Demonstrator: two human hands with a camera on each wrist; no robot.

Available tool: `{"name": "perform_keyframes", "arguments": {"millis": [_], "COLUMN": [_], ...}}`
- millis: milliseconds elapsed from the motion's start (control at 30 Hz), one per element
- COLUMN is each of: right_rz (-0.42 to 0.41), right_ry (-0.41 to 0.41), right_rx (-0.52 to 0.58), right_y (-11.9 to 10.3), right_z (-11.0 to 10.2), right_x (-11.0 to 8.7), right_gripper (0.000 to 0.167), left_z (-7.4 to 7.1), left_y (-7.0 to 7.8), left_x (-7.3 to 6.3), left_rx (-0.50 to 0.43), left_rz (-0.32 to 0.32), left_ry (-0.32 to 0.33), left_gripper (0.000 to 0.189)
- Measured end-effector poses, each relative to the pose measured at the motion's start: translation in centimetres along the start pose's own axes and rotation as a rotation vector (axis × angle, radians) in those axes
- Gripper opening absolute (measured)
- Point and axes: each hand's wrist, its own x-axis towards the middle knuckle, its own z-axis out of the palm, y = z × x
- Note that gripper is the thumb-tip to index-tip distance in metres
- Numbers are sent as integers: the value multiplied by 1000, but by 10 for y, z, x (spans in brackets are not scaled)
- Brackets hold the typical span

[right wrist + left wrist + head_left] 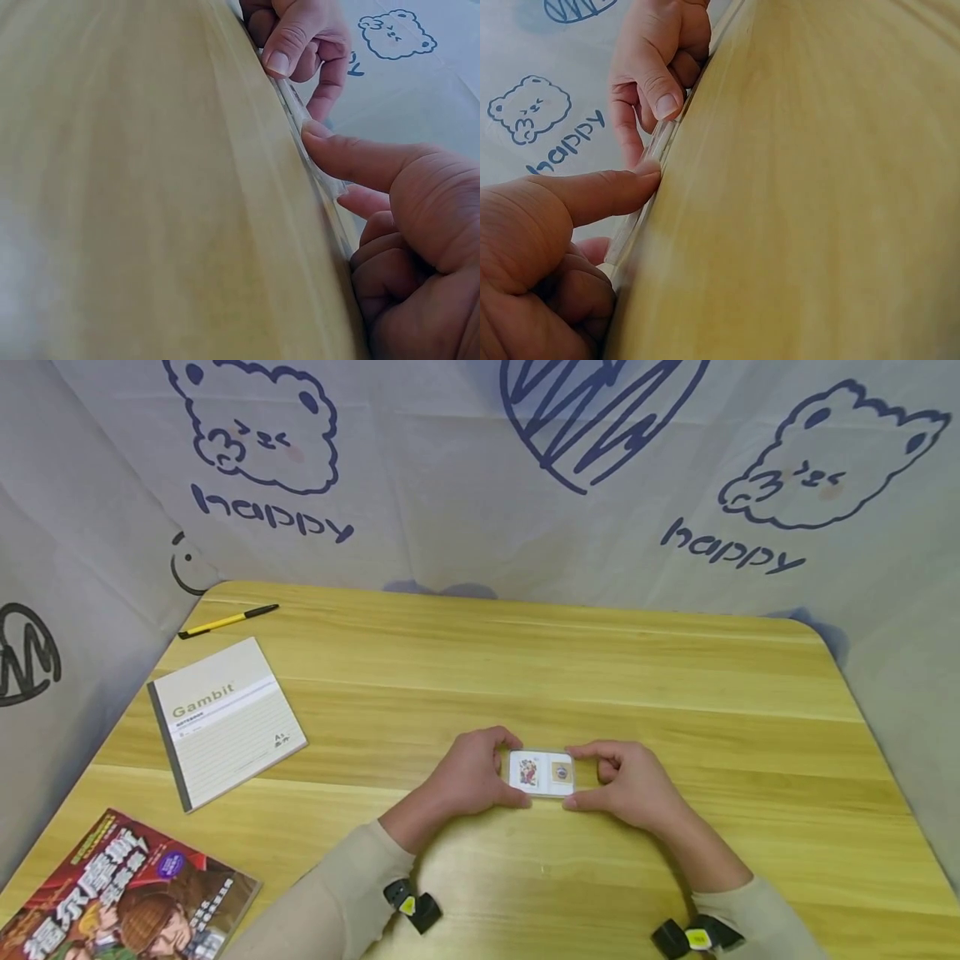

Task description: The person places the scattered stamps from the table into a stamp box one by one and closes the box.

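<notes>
A small flat case point(542, 774), white with a clear plastic rim, lies at the front middle of the table. Its top shows a playing-card-like picture on the left half and a small tan square on the right. My left hand point(474, 772) pinches its left end between thumb and forefinger. At the opposite end, my right hand point(632, 783) does the same, thumb on the near edge and forefinger on the far one. Both wrist views show the case edge-on, low against the tabletop; the left thumb point(615, 193) and right thumb point(360, 159) press its near edge.
On the left of the wooden table point(525, 668) lie a Gambit notebook point(228, 718) and a yellow-and-black pen point(228, 621). A colourful comic-style book point(135, 893) occupies the near left corner. White cloth point(427, 468) with drawn bears hangs behind the table.
</notes>
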Motion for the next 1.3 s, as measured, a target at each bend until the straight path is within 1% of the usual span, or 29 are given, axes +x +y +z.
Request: {"name": "perform_keyframes", "arguments": {"millis": [167,333,567,667,733,900,1067,1300], "right_rz": [24,45,95,109,114,81,36,35], "right_ry": [-3,0,15,23,26,15,-9,-11], "right_rx": [10,-9,-35,-49,-59,-83,-92,-88], "right_y": [-1,-3,-8,-10,-11,-10,-9,-8], "right_z": [0,1,5,7,7,6,6,7], "right_x": [0,1,1,1,1,1,2,2], "right_gripper": [58,59,60,60,60,60,59,58], "left_z": [0,1,1,0,0,-1,-2,-1], "left_y": [0,-1,-1,-3,-4,-5,-6,-6], "left_x": [0,1,-2,-2,-2,-2,-3,-3], "left_rx": [-21,-17,-39,-44,-44,-46,-38,-21], "left_rz": [1,-8,-50,-62,-57,-46,-53,-52], "left_ry": [3,3,8,11,11,11,20,19], "left_gripper": [70,70,68,66,66,66,67,68]}}
